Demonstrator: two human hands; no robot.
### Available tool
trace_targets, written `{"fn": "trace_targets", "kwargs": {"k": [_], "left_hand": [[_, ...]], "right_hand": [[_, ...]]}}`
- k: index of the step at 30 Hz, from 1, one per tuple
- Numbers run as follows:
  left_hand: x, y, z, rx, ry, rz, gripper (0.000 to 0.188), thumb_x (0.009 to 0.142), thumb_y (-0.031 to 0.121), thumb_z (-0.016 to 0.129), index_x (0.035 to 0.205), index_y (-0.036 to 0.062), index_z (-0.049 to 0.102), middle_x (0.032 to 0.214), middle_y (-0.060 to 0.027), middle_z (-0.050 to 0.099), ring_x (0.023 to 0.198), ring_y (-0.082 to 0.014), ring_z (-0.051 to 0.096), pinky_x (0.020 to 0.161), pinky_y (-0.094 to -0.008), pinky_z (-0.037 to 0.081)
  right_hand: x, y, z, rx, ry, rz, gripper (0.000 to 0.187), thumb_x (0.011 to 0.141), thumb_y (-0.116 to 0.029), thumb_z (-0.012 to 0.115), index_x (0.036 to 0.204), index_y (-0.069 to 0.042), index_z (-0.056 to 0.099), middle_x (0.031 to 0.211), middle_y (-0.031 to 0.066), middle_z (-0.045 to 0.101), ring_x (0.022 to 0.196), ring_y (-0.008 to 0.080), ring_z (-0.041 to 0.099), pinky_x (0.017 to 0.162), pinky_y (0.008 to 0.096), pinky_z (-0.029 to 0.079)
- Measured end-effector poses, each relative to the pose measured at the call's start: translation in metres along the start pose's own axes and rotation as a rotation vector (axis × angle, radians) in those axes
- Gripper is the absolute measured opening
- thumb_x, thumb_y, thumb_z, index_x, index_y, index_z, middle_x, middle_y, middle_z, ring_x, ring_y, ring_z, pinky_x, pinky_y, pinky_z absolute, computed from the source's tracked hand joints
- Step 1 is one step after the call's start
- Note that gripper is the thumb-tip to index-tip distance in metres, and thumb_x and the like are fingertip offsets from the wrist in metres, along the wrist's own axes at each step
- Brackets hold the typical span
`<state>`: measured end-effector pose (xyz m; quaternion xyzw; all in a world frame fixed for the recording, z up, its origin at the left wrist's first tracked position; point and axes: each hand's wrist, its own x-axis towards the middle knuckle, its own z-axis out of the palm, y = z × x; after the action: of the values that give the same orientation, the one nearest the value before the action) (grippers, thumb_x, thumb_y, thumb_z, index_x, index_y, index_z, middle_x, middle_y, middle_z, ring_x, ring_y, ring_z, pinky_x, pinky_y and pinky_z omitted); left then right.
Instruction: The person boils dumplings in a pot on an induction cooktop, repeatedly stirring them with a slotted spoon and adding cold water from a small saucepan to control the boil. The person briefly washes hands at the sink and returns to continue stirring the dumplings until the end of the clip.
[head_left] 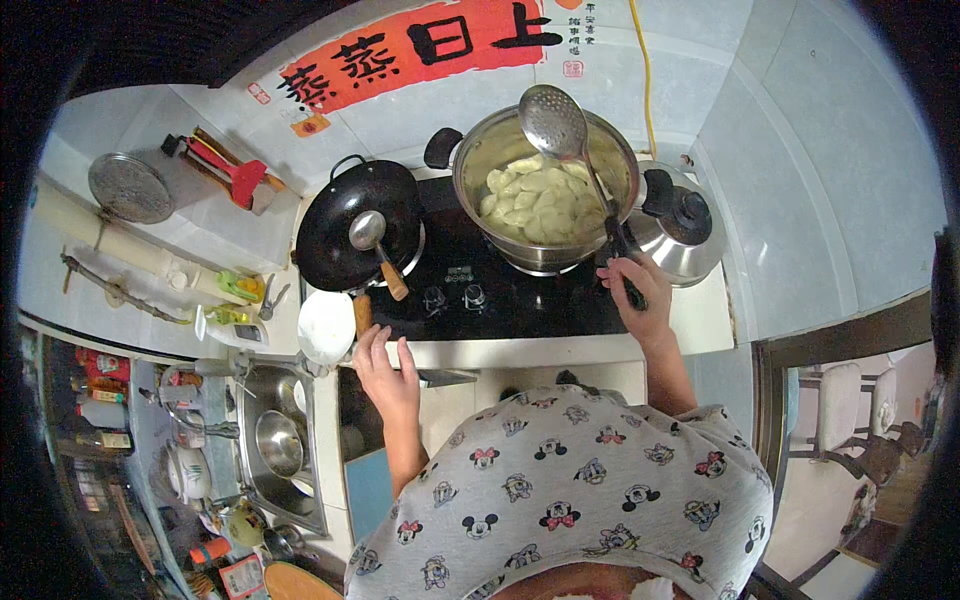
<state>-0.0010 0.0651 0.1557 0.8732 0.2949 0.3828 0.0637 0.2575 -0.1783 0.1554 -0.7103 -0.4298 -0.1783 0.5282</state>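
Note:
A long-handled perforated skimmer (555, 122) is in my right hand (638, 292), its fingers closed round the black handle. The metal head is raised over the far rim of a large steel pot (470, 205). Pale dumplings (540, 200) crowd the pot, which stands on the right burner. My left hand (388, 365) is at the counter's front edge, fingers somewhat apart, close to the wooden handle (363, 314) of the black wok (330, 225). Nothing shows in that hand. Inside the wok rests a ladle (368, 230) with a wooden handle.
A steel lid (682, 235) with a black knob sits right of the pot, by the wall. Left of the stove (455, 310) stands a white bowl (327, 327). Further left are a sink (258, 385) holding a metal bowl (280, 443) and several bottles.

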Motion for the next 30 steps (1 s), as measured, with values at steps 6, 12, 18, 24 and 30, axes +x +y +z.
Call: {"fn": "trace_targets", "kwargs": {"k": [6,12,18,24,30], "left_hand": [[0.003,0.013,0.005,-0.029,-0.05,0.079,0.024,0.082,0.011,0.063,0.104,0.0022,0.058,0.107,-0.0151,0.056,0.102,-0.033,0.052,0.088,-0.0416,0.041],[0.004,0.022,0.005,-0.071,-0.079,0.068,0.024,0.082,0.011,0.063,0.104,0.0024,0.057,0.107,-0.0151,0.056,0.102,-0.032,0.052,0.088,-0.0407,0.041],[0.004,0.022,0.006,-0.084,-0.092,0.071,0.022,0.082,0.011,0.062,0.102,0.0018,0.058,0.106,-0.015,0.057,0.1,-0.032,0.053,0.087,-0.0407,0.041],[0.003,0.024,0.008,-0.098,-0.101,0.085,0.02,0.082,0.01,0.062,0.1,0.0016,0.059,0.104,-0.015,0.057,0.099,-0.0318,0.053,0.086,-0.0406,0.042],[0.003,0.026,0.006,-0.09,-0.088,0.09,0.018,0.08,0.008,0.063,0.097,0.0012,0.059,0.103,-0.015,0.057,0.097,-0.0318,0.054,0.085,-0.0408,0.043]], "right_hand": [[-0.009,0.002,0.0,0.0,-0.046,0.033,0.013,0.083,0.008,0.057,0.095,0.004,0.059,0.091,0.0141,0.057,0.076,0.0209,0.067,0.062,0.0257,0.056],[-0.025,0.01,0.007,0.075,0.041,0.075,0.02,0.079,0.007,0.06,0.097,-0.001,0.06,0.083,0.0122,0.059,0.073,0.0214,0.065,0.061,0.0275,0.051],[-0.03,0.002,0.018,0.301,0.137,0.264,0.012,0.086,0.001,0.056,0.099,0.002,0.057,0.088,0.0127,0.059,0.074,0.0207,0.066,0.06,0.0266,0.055],[-0.041,0.011,0.033,0.589,0.312,0.392,0.016,0.091,-0.004,0.051,0.105,0.003,0.053,0.089,0.0158,0.061,0.072,0.022,0.065,0.059,0.0286,0.054],[-0.04,0.013,0.036,0.568,0.305,0.373,0.018,0.092,-0.006,0.05,0.107,0.003,0.052,0.089,0.0167,0.062,0.071,0.0226,0.065,0.058,0.0299,0.054]]}}
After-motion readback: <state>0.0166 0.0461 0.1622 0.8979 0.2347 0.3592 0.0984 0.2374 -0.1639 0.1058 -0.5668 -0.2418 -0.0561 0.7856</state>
